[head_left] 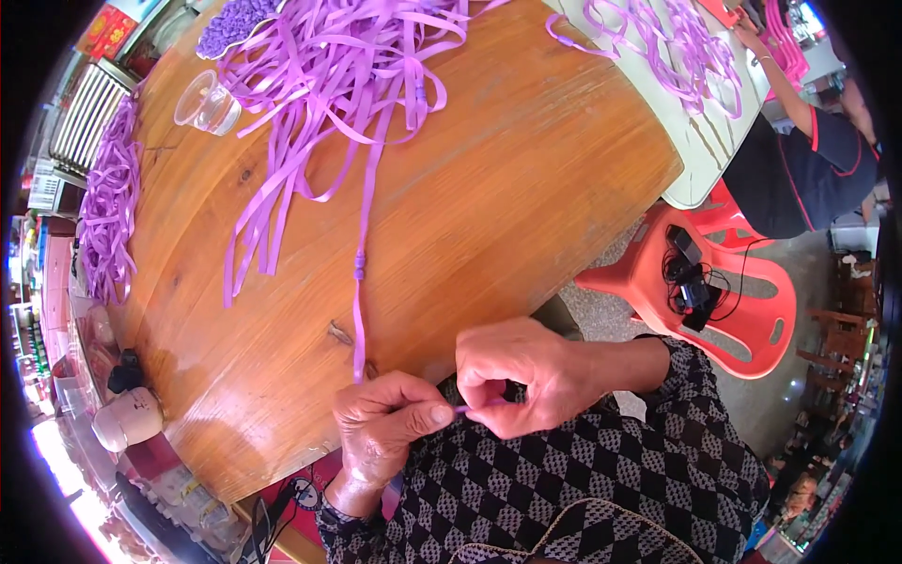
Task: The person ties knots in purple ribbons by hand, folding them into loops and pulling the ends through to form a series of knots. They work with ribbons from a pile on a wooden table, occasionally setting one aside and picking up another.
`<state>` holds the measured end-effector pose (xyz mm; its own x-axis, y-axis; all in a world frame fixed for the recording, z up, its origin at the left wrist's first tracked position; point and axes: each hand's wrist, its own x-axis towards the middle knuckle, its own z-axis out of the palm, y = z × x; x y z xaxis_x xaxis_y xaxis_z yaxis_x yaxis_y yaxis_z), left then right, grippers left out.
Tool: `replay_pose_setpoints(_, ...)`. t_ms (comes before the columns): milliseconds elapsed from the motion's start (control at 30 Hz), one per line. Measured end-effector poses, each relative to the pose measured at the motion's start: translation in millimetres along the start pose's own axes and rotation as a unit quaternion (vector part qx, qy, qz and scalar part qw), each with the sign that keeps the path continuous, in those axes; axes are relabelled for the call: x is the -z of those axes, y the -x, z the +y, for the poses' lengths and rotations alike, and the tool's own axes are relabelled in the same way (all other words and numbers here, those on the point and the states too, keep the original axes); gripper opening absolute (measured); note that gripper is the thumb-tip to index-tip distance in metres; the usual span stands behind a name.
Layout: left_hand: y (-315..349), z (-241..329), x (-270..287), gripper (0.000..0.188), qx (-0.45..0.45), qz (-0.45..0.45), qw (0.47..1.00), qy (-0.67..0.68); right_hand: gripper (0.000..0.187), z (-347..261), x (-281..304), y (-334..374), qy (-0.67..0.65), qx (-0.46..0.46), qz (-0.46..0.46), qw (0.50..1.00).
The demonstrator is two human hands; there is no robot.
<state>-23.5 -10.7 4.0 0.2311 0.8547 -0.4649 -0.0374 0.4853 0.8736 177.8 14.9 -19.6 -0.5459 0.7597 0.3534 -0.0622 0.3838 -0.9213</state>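
Observation:
A flat purple ribbon (363,226) runs from a tangled pile of purple ribbons (348,56) across the wooden table toward me. Partway along it sits a small purple fitting (359,264). At the table's near edge my left hand (390,423) is closed on this ribbon, thumb against the fingers. My right hand (526,376), just right of it, pinches a short purple stretch of ribbon between thumb and fingertips. A thin bit of purple shows in the gap between the two hands. The rest of what lies inside the fingers is hidden.
On the wooden table (526,160), a clear plastic cup (209,105) stands near a container of small purple pieces (235,26). More ribbons (111,202) hang at the left edge. At right, an orange chair (648,273) holds black cabled devices; a person (799,179) works beyond.

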Motion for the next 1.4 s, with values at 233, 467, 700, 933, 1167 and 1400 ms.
replay_pose_setpoints(233,9.1,5.6,13.1,0.015,-0.061,-0.118,0.987,-0.089,0.016,-25.6,-0.6,2.3,-0.214,-0.234,-0.1,0.943)
replay_pose_setpoints(467,18.4,9.2,17.6,0.014,-0.039,-0.13,0.989,-0.065,0.016,-28.6,-4.3,0.8,-0.333,-0.286,-0.133,0.889)
replay_pose_setpoints(700,26.0,24.5,27.1,0.023,-0.155,-0.093,0.972,-0.15,0.011,-10.9,15.0,-7.7,-0.292,-0.177,-0.169,0.924)
replay_pose_setpoints(933,9.6,24.4,67.0,0.029,-0.231,0.162,0.944,0.172,0.014,31.5,43.9,-110.2,0.441,0.166,0.046,0.881)
replay_pose_setpoints(1167,32.2,19.6,169.4,0.021,-0.317,0.181,0.904,0.222,0.008,45.4,44.2,-103.6,0.463,0.174,-0.055,0.867)
replay_pose_setpoints(1400,33.5,19.7,220.3,0.017,-0.33,0.393,0.844,0.158,0.017,-0.9,81.6,-61.2,0.351,0.075,-0.123,0.925)
